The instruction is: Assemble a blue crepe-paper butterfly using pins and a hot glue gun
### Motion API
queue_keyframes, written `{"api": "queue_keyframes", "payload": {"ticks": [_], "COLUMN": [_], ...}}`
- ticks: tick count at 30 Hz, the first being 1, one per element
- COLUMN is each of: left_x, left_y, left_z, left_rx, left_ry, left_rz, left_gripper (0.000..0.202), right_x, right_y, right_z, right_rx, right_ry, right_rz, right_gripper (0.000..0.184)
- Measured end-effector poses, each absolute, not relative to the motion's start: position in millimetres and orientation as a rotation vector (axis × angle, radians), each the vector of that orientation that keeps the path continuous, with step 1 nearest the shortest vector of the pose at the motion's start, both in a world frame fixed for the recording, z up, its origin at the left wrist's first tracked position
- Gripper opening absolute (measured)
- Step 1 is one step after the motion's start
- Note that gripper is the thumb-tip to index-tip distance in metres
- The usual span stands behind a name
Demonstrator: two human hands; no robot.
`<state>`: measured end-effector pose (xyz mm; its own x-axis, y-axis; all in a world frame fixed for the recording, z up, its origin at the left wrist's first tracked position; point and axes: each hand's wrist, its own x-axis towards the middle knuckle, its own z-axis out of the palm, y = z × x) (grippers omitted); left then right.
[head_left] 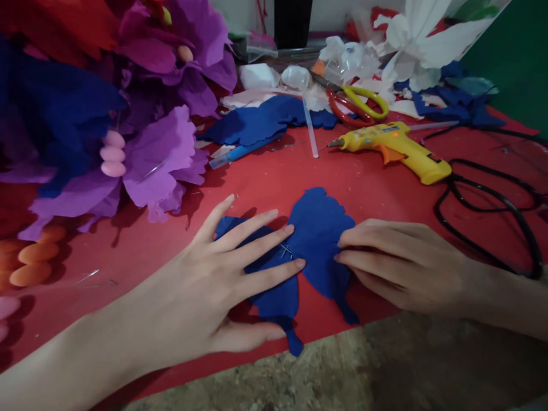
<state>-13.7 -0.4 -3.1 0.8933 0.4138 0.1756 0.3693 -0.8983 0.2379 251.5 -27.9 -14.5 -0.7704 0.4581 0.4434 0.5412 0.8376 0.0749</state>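
Observation:
A dark blue butterfly-shaped cut-out (319, 228), apparently crepe paper or thin cloth, lies near the front edge of the red table, two scalloped wings with tails pointing toward me. My left hand (222, 279) rests flat across its left wing, fingers spread, fingertips reaching the middle. Small thin metal bits (286, 250), like pins or wire, show between those fingertips. At the outer edge of the right wing, my right hand (398, 262) has its fingers closed together in a pinch on the blue material. Its thumb is mostly hidden.
A yellow glue gun (398, 149) with a looping black cord (505, 200) lies back right, beside scissors (359, 105). Purple paper flowers (166, 154) crowd the left. Blue scraps (261, 120), a clear glue stick (310, 125) and a white flower (419, 51) sit behind. A thin pin (89, 276) lies left.

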Motion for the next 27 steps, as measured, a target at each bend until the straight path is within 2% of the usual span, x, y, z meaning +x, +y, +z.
{"api": "queue_keyframes", "payload": {"ticks": [3,12,27], "left_x": [-14.7,-18.0,-16.5], "left_y": [-0.5,-2.1,-2.5], "left_z": [-4.4,-8.6,-10.0], "left_rx": [2.892,2.95,2.931], "left_ry": [0.584,0.563,0.554], "left_rz": [0.311,0.291,0.313], "left_gripper": [0.049,0.055,0.053], "right_x": [253.4,236.9,235.2], "right_y": [-30.5,-24.8,-16.7], "right_z": [-14.6,-10.6,-6.6], "right_rx": [-0.754,-0.575,-0.569], "right_ry": [-2.555,-2.731,-2.759], "right_rz": [-0.209,-0.031,0.085], "right_gripper": [0.023,0.037,0.035]}}
